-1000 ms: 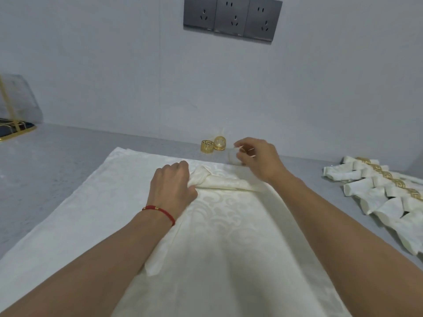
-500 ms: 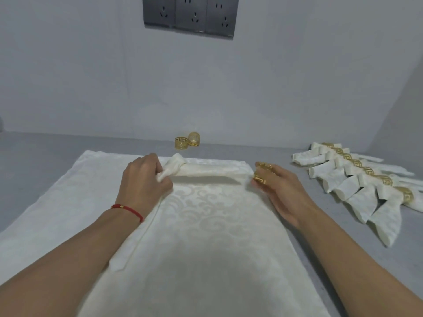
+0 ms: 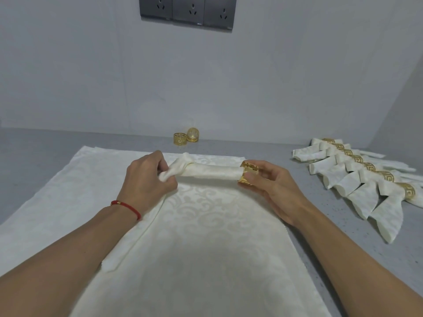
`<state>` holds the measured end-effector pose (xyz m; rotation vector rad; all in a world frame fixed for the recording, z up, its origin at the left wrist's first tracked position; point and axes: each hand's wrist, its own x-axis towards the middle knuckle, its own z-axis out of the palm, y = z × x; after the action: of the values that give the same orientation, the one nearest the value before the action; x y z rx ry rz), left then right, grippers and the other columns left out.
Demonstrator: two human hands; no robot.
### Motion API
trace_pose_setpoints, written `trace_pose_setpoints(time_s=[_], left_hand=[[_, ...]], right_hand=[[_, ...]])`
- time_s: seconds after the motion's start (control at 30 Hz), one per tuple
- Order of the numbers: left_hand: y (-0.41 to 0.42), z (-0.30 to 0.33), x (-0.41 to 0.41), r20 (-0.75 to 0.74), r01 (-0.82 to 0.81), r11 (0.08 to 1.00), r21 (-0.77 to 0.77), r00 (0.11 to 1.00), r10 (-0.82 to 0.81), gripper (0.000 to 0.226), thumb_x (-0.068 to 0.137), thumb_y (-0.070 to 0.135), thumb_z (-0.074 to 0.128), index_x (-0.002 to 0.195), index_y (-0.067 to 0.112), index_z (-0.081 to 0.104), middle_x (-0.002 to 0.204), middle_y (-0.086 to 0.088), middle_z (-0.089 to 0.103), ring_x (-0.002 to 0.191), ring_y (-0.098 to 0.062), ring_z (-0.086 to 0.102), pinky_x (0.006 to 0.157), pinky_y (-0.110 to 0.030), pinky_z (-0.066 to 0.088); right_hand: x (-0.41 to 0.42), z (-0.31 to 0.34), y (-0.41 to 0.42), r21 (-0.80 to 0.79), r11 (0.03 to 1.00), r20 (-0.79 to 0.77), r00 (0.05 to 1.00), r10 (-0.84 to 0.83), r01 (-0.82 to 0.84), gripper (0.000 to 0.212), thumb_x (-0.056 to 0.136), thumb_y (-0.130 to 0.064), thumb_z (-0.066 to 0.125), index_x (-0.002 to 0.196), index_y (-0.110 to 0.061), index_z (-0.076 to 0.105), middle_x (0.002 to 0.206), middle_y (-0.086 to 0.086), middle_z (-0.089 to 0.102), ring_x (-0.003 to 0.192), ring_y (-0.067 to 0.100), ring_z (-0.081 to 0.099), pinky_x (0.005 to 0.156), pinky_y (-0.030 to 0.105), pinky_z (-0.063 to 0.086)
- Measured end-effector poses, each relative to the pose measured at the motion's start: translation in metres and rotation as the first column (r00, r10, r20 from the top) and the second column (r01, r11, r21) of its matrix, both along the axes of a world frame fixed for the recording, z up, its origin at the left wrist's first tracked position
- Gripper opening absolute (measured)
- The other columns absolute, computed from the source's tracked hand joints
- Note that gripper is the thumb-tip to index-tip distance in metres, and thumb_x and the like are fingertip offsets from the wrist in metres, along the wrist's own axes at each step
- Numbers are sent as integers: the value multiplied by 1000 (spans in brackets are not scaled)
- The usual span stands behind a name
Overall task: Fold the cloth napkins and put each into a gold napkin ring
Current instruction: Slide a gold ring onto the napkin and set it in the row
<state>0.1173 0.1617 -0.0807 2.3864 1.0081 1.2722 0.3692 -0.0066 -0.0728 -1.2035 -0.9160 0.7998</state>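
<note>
A cream napkin (image 3: 210, 173) is folded into a long narrow strip and lies crosswise over a pile of flat cream cloths (image 3: 196, 236). My left hand (image 3: 146, 179) grips the strip's bunched left end. My right hand (image 3: 270, 184) pinches a gold napkin ring (image 3: 249, 172) that sits over the strip's right end. Two more gold rings (image 3: 185, 137) stand by the wall behind the pile.
Several finished napkins in gold rings (image 3: 370, 179) lie in an overlapping row on the grey counter (image 3: 41, 147) at the right. The wall with grey sockets (image 3: 187, 11) rises just behind the rings.
My right hand took a gold ring from near the wall, brought it to the strip's right end and slid it on. My left hand has kept its grip on the left end.
</note>
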Motion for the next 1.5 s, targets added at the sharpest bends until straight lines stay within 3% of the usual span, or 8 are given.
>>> trace_pose_setpoints(time_s=[0.13,0.3,0.43,0.67,0.83,0.93,1.37,1.5], left_hand=[[-1,-1,1,-12,57,998,31,998,-56,27,64,11,80,72,14,54,71,2,62,67,-22,59,65,-44,52],[-3,0,3,-50,112,986,123,993,-107,23,63,21,71,74,15,51,74,-1,60,68,-24,55,64,-47,50],[-8,0,7,-90,126,966,224,990,-108,25,62,13,73,75,12,52,75,-3,58,67,-25,51,61,-45,47],[-17,2,14,-108,171,922,348,984,-142,31,56,-3,77,73,7,53,72,-5,58,69,-18,42,64,-28,36],[-24,3,18,-85,181,904,388,983,-160,31,55,-5,77,71,5,52,70,-6,57,69,-16,38,64,-25,32],[-26,3,21,-82,191,893,408,981,-173,29,56,-5,75,71,6,52,70,-5,57,68,-17,38,66,-21,27],[-29,9,23,-135,235,792,564,972,-192,19,61,-6,63,70,4,50,67,-7,48,62,-26,40,60,-37,36],[-27,9,21,-133,217,789,575,976,-172,15,62,-5,58,70,5,50,68,-8,49,62,-27,43,59,-41,38]], right_hand=[[-7,7,-6,-54,998,295,955,0,17,41,73,-19,90,112,-18,76,114,1,76,109,21,71,100,38,53],[-16,14,-9,-54,983,697,712,-87,174,39,69,-26,94,102,-34,75,99,-23,73,94,1,68,82,22,50],[-23,14,-7,-68,983,845,534,-36,173,44,66,-38,94,103,-39,69,102,-20,69,102,-5,61,89,18,44],[-37,15,-5,10,984,866,490,-97,178,44,71,-39,91,108,-29,68,101,-18,72,100,-4,63,83,6,42],[-47,15,-4,-8,986,871,485,-73,164,41,84,-48,79,117,-34,58,109,-19,70,99,3,65,88,26,52],[-50,14,-3,10,985,866,491,-96,175,40,88,-50,74,119,-33,56,109,-23,65,94,3,65,85,27,51],[-57,12,1,17,991,804,588,-93,133,32,95,-46,67,119,-29,57,106,-29,61,86,-13,55,72,5,36],[-53,15,1,-45,993,820,571,-28,113,30,89,-40,75,117,-34,65,111,-20,63,88,-5,57,74,8,37]])
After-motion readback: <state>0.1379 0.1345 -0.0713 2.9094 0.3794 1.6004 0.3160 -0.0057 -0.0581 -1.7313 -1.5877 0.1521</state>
